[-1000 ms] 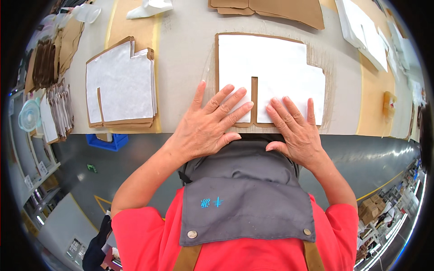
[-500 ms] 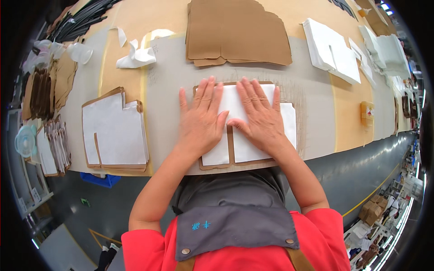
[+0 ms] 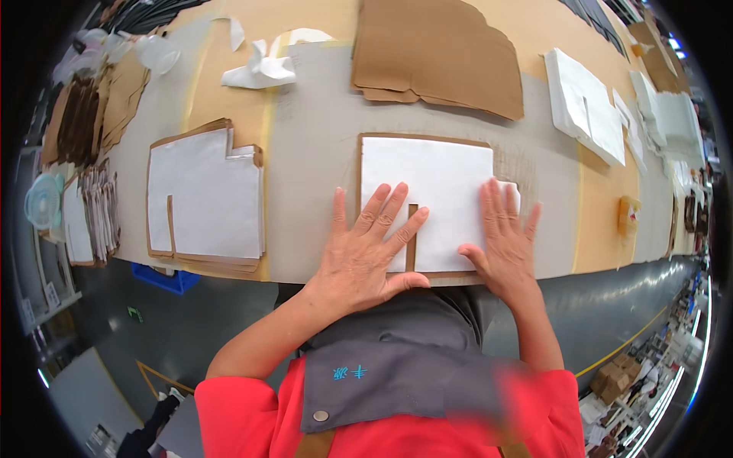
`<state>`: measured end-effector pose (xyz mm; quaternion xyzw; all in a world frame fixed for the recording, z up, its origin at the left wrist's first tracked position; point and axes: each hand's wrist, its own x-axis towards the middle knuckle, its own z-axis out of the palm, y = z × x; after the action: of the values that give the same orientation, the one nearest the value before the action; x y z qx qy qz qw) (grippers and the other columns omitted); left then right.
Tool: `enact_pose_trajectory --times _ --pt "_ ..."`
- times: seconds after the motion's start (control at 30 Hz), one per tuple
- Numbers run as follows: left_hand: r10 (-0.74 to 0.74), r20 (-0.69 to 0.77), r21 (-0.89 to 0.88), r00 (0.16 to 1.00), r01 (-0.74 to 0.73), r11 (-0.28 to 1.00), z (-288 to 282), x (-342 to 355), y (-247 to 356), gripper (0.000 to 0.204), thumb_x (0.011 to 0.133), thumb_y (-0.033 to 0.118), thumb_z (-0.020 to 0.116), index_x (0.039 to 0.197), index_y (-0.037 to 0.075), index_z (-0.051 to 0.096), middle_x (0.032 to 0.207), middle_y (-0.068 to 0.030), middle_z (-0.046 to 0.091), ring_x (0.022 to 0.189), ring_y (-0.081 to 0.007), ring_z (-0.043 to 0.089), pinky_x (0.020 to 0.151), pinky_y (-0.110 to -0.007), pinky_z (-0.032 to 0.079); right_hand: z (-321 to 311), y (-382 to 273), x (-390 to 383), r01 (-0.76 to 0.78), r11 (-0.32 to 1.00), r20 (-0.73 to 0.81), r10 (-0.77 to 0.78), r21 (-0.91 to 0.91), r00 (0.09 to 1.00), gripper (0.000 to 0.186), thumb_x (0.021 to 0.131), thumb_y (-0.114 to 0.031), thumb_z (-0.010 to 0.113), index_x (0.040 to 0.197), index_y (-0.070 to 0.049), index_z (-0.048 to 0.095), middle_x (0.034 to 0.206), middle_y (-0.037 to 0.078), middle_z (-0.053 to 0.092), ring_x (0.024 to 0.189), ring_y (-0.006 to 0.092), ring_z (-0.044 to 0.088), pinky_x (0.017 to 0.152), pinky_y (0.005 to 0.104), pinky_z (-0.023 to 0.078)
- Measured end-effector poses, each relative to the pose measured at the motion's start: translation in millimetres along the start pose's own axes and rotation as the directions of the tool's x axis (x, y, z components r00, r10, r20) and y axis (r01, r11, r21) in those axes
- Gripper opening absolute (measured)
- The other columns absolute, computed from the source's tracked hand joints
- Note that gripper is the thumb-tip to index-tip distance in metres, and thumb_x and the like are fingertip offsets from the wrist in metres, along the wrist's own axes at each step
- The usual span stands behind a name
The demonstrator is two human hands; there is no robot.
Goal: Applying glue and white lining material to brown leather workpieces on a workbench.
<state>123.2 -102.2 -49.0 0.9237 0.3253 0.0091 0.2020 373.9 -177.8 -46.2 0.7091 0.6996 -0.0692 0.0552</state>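
The left hand lies with fingers spread over the left side of a slotted white sheet, gripping nothing; the right hand, loosely outstretched, covers its right edge, gripping nothing; beneath lies a brown sheet, near the worktable edge.

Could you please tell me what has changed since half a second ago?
The left hand and right hand drew back from the far edge of the sheet and spread apart, the right going to the sheet's right side. Neither grips anything. The sheet still lies on the brown piece.
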Motion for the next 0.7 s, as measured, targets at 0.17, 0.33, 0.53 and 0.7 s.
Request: enact_pose_trajectory --times 0.17,0.33,0.53,0.7 --pt "-0.169 -0.238 -0.103 0.956 0.148 0.984 -7 -3 -27 0.076 0.097 0.064 0.036 0.156 0.016 0.030 0.164 -0.0151 0.013 0.153 -0.0335 0.004 0.115 -0.063 -0.004 -42 -30 38 0.051 0.996 -0.272 -0.031 0.066 0.962 0.077 0.092 -0.059 0.052 0.150 -0.009 0.039 0.155 0.012 0.037 0.144 0.0328 0.033 0.117 0.0568 0.016" --pt "-0.328 -0.485 -0.276 0.810 0.215 0.937 3 8 -56 0.059 0.104 0.045 0.039 0.151 0.009 0.039 0.161 -0.0187 0.022 0.151 -0.0376 0.013 0.118 -0.060 0.004 -26 -63 111 0.412 0.852 -0.504 -0.214 0.323 0.837 0.011 0.088 -0.007 0.067 0.097 -0.002 0.064 0.095 0.009 0.063 0.087 0.0282 0.061 0.074 0.0367 0.052" --pt "-0.403 -0.514 -0.414 0.758 0.192 0.890 2 4 -59 0.048 0.105 0.037 0.044 0.142 0.008 0.051 0.159 -0.0194 0.028 0.150 -0.0380 0.016 0.119 -0.055 0.010 -27 -72 134 0.457 0.888 -0.333 -0.415 0.056 0.847 0.010 0.081 0.001 0.064 0.086 -0.002 0.056 0.083 0.010 0.053 0.078 0.0241 0.056 0.070 0.0342 0.052" --pt "-0.404 -0.533 -0.400 0.744 0.199 0.894 3 6 -61 0.044 0.103 0.035 0.048 0.137 0.008 0.056 0.157 -0.0197 0.031 0.149 -0.0388 0.019 0.119 -0.055 0.013 -27 -65 146 0.544 0.836 -0.219 -0.545 -0.068 0.810 0.010 0.080 0.002 0.063 0.087 -0.001 0.056 0.084 0.010 0.053 0.079 0.0237 0.057 0.069 0.0328 0.052"
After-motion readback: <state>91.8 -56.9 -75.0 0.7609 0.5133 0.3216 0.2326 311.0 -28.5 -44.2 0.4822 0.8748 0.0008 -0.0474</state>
